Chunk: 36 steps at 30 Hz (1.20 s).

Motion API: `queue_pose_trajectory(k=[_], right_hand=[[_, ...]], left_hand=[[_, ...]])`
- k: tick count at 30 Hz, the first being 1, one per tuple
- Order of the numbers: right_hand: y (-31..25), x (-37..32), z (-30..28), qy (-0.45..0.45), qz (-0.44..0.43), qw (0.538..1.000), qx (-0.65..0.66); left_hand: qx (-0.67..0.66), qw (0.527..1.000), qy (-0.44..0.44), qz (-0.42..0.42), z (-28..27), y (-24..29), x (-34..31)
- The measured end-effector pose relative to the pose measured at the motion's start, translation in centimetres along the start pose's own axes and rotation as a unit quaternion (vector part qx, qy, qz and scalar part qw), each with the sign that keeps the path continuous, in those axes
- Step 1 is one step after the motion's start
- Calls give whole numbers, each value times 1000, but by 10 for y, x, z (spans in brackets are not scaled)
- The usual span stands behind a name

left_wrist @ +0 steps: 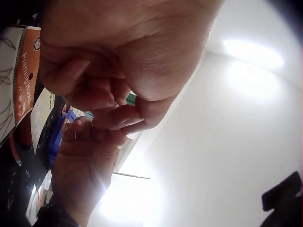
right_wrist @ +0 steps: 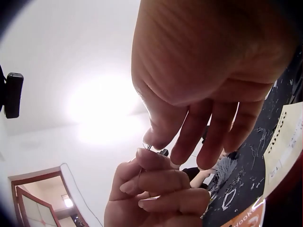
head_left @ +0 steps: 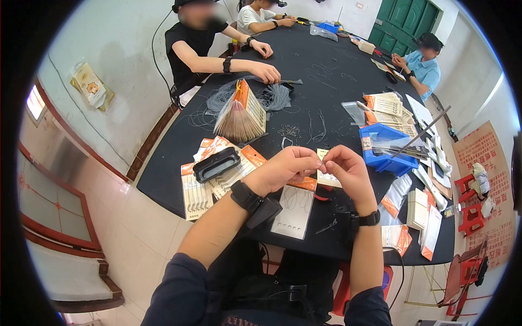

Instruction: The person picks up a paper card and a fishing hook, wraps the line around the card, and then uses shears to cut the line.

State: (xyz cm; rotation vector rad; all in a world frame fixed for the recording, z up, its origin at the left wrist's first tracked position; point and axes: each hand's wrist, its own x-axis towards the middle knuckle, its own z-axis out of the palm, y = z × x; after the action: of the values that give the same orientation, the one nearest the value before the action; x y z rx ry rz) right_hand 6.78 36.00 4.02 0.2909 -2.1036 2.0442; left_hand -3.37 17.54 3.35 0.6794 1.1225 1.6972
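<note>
Over the near edge of the black table, both hands meet fingertip to fingertip. My left hand point(head_left: 293, 165) pinches a tiny fishing hook point(right_wrist: 148, 147) between thumb and forefinger, its other fingers curled in. A thin line point(right_wrist: 139, 176) trails from the hook across the left fingers. My right hand point(head_left: 349, 169) has its thumb tip at the hook, the forefinger bent toward the thumb and the other fingers spread loosely. Below lies a fishing hook packet point(head_left: 293, 213) with an orange header, showing a coiled line and a row of slots. A cream card point(head_left: 329, 178) sits just beyond it.
A black tray point(head_left: 216, 165) rests on hook packets at left. Behind stands a fanned stack of cards point(head_left: 242, 117) beside bundles of grey line point(head_left: 276, 96). A blue bin point(head_left: 383, 155) with a rod sits at right, near more packets. Other people work around the table.
</note>
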Motion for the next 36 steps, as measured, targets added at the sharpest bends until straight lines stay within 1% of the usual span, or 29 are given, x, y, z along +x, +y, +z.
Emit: queue_pose_trajectory(k=[2,5,8,14,20,23,26,29,32,35,36], right_hand=[[0,0,0,1,-1,1000,-3],[-4,0,2,18,-13,999,-42],[-7,-1,2,37,-16,998,-52],[0,1,-2,37,-24,992,-116],[-4,1,-1,50,-36,985,-159],[-3,1,-2,58,-26,987,-146],[-3,2,-3,55,-39,982,-178],[-12,0,0,46,-58,972,-221],[-13,1,2,44,-65,970,-229],[-13,-1,3,55,-48,973,-219],[-12,-2,3,55,-26,976,-207]], left_hand=[[1,1000,5,2,0,-1,0],[10,1000,11,6,1,1,-1],[38,999,25,19,0,-1,0],[75,996,41,22,0,-2,1],[112,991,58,46,7,4,-3],[139,985,66,80,5,-2,1],[158,980,44,116,-3,-11,8],[171,978,57,106,-4,-12,8],[204,973,71,82,-3,-7,5],[206,972,75,85,3,-2,1],[207,972,74,86,3,-2,1]])
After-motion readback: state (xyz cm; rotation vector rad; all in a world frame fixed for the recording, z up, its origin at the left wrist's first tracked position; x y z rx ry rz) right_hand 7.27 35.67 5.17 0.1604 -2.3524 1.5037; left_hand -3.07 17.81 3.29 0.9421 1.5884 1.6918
